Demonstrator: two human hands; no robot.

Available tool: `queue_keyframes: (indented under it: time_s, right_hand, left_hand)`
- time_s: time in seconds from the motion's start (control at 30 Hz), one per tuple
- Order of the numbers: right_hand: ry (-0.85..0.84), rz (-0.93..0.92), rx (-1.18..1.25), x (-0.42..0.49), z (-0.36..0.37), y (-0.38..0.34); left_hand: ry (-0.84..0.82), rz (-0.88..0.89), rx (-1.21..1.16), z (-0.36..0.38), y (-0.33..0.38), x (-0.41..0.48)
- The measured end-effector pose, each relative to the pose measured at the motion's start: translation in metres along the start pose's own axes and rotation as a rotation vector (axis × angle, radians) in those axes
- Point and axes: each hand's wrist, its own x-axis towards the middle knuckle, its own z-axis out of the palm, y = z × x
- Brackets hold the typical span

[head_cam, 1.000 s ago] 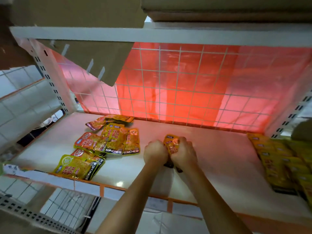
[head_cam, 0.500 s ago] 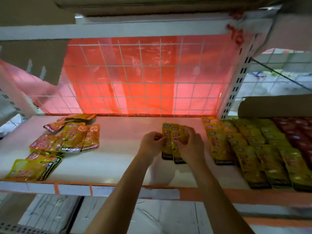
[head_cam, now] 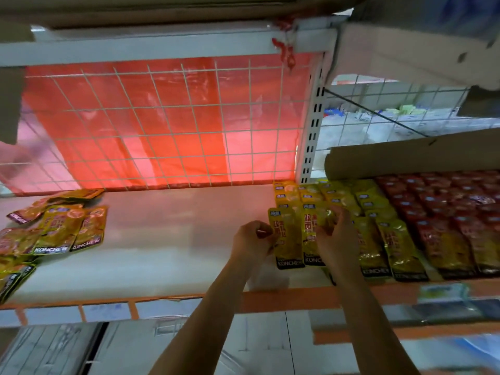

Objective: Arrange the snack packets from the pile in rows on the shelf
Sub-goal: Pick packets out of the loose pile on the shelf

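Note:
My left hand [head_cam: 253, 239] grips the left edge of a yellow snack packet [head_cam: 286, 239], held just above the white shelf [head_cam: 173, 239]. My right hand [head_cam: 334, 239] holds a second yellow packet [head_cam: 311, 236] beside it, fingers spread over its right side. Both packets sit at the left end of the overlapping rows of yellow packets [head_cam: 378, 234] on the right of the shelf. The loose pile of yellow and orange packets [head_cam: 54, 228] lies at the far left.
Rows of red packets [head_cam: 446, 212] fill the shelf right of the yellow rows. A cardboard roll [head_cam: 405, 155] lies behind them. A wire grid with red plastic sheet [head_cam: 162, 125] backs the shelf. A perforated white upright [head_cam: 311, 131] stands at the back. The orange front edge [head_cam: 270, 299] runs below.
My hands carried the packets from mid-shelf to the right, up against the rows. The stack has been fanned into two packets side by side. My view swung right.

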Motion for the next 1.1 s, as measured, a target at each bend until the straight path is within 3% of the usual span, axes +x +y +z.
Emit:
queue_keyframes:
  time_s: [0.27,0.47,0.6,0.8,1.1]
  right_hand:
    - [-0.05,0.02,-0.082,0.0,-0.014,0.017]
    - [-0.099,0.016,-0.066,-0.007,-0.015,0.018]
    - [-0.113,0.046,0.007,-0.008,-0.014,0.016]
    - [-0.162,-0.045,-0.022,-0.013,-0.003,0.012]
    - [-0.102,-0.126,-0.236,-0.009,-0.001,0.02]
  left_hand:
    - [0.128,0.092,0.335,0.023,0.001,-0.003]
    - [0.191,0.117,0.447,0.032,0.002,-0.006]
    - [0.311,0.235,0.471,0.037,0.005,-0.014]
    - [0.048,0.132,0.068,0.039,0.007,-0.019]
    - [0.049,0.135,0.285,0.028,-0.006,-0.016]
